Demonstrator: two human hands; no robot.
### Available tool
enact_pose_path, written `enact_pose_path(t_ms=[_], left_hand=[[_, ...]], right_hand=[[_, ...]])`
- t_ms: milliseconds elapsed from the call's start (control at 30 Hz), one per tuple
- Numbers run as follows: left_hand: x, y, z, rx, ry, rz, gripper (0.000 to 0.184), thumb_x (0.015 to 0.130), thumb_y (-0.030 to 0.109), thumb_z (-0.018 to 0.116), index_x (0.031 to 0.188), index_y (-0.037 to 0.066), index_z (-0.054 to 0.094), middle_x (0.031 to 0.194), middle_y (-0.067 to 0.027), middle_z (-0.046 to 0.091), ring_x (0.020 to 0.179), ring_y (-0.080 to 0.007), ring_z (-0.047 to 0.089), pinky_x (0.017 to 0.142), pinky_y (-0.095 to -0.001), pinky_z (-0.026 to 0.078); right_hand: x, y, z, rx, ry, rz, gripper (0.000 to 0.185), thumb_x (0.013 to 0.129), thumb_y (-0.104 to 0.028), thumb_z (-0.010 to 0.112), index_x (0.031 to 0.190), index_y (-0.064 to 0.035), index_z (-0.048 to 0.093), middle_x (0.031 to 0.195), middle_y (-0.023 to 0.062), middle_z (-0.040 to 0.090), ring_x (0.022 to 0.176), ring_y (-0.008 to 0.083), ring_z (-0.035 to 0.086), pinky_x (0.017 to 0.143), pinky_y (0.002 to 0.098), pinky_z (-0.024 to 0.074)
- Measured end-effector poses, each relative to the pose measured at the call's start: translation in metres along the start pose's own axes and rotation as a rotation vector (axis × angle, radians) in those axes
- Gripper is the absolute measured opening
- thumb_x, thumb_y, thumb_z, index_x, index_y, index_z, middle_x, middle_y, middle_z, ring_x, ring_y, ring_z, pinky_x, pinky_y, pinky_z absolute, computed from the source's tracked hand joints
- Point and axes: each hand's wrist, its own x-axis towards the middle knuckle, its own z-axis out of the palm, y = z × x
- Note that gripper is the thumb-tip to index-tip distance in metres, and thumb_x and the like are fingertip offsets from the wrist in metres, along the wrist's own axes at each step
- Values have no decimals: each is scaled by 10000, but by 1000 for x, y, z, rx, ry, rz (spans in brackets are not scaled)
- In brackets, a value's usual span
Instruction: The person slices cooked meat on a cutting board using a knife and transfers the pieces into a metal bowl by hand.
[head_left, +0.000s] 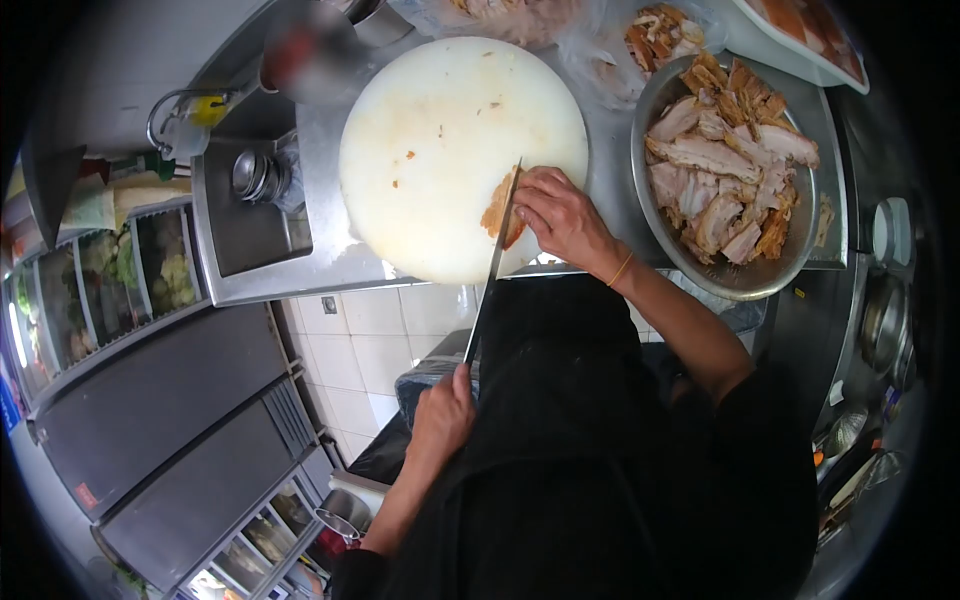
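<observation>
Head view: clenching a knife (493, 264) in the left grip (441, 412); pinning the meat piece (494, 210) on the round board (440, 120) with the right grip (564, 220), probably needing curled fingertips beside the blade; working beside a bowl (728, 282) of sliced meat (720, 155).

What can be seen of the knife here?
The knife is long and narrow, with a straight, greyish, metallic-looking blade. It slants from the left hand, beyond the near edge of the round board, up over it. That hand covers much of its handle. Toward the tip, the blade meets the meat, close beside the right hand.
</observation>
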Motion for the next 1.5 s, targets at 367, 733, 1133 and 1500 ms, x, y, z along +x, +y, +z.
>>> enact_pose_path(t_ms=[367, 733, 1133, 1500], left_hand=[[20, 12, -9, -115, 126, 110, 634, 1101, 431, 360, 820, -71, 628, 705, -305, 621, 742, -550, 616, 674, -567, 468], [44, 9, -1, -67, 9, 90, 583, 1085, 418, 396, 828, -44, 641, 794, -383, 625, 809, -591, 605, 731, -645, 461], [4, -16, -24, -18, -26, 39, 553, 1092, 401, 383, 857, -36, 627, 779, -358, 625, 801, -574, 605, 707, -631, 451], [40, 4, -9, -101, -26, 95, 583, 1095, 395, 374, 873, -56, 669, 798, -354, 635, 815, -574, 606, 717, -601, 464]], right_hand=[[-8, -2, 6, -17, 81, 12, 151, 825, 34, 680, 975, 13, 687, 1073, 152, 646, 1091, 350, 611, 952, 421, 519], [-4, -8, 0, 14, 42, 1, 154, 803, 50, 682, 953, 25, 704, 1040, 157, 669, 1068, 341, 632, 921, 419, 536], [-12, -6, 2, 1, 92, -33, 142, 786, 104, 645, 890, 14, 677, 1008, 148, 664, 1036, 336, 640, 898, 414, 541], [-10, -6, -1, 15, 4, -7, 88, 798, 16, 669, 885, 18, 656, 1073, 151, 669, 1096, 354, 609, 971, 433, 509]])
